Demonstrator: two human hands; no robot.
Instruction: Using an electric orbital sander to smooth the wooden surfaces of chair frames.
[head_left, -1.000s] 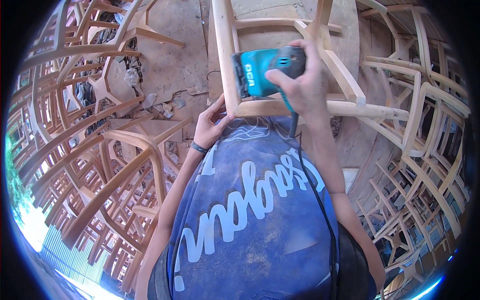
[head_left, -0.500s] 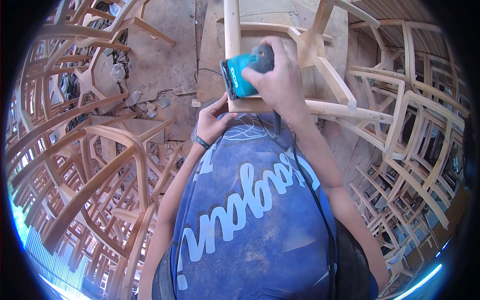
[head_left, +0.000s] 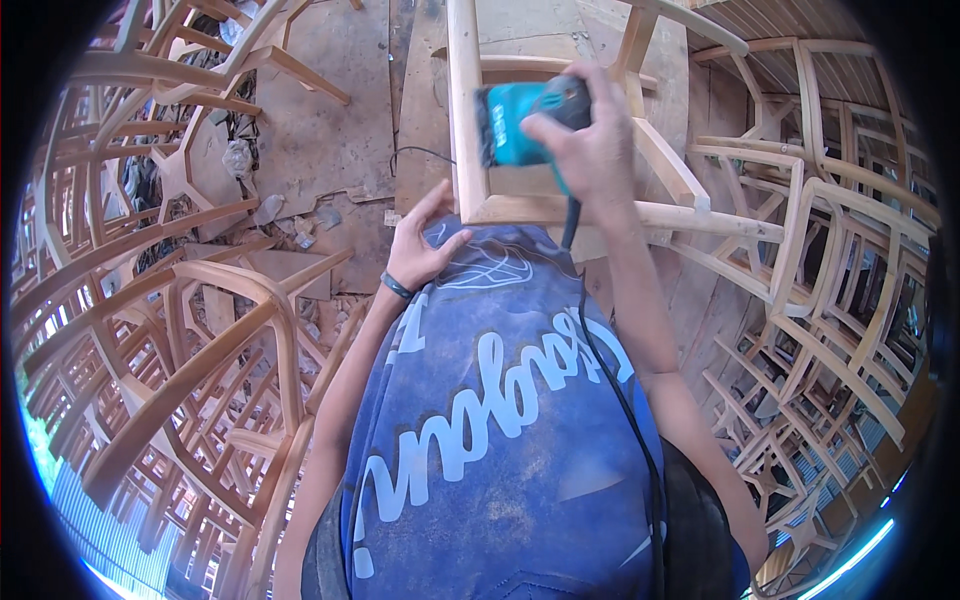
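My right hand (head_left: pixel 595 150) grips a teal and black electric sander (head_left: pixel 512 122) from above, fingers wrapped round its dark rounded top. The sander is at the inner side of the left rail of a pale wooden chair frame (head_left: pixel 560 210), a little beyond the near corner. Whether its pad touches the wood, I cannot tell. Just left of that corner is my left hand (head_left: pixel 425 245), thumb and fingers spread, with a dark band on the wrist. It holds nothing. A black cord (head_left: pixel 625 400) runs from the sander down over my blue shirt.
Bare wooden chair frames (head_left: pixel 190 330) crowd the left side, and more chair frames (head_left: pixel 810 250) are stacked on the right. Scraps and debris (head_left: pixel 310 220) litter the worn board floor (head_left: pixel 325 120). A thin dark cable (head_left: pixel 405 152) curls beside the frame's left rail.
The sander has moved right and farther from me, off the frame's near corner, with its body turned. My left hand has come slightly away from the corner, its fingers more spread.
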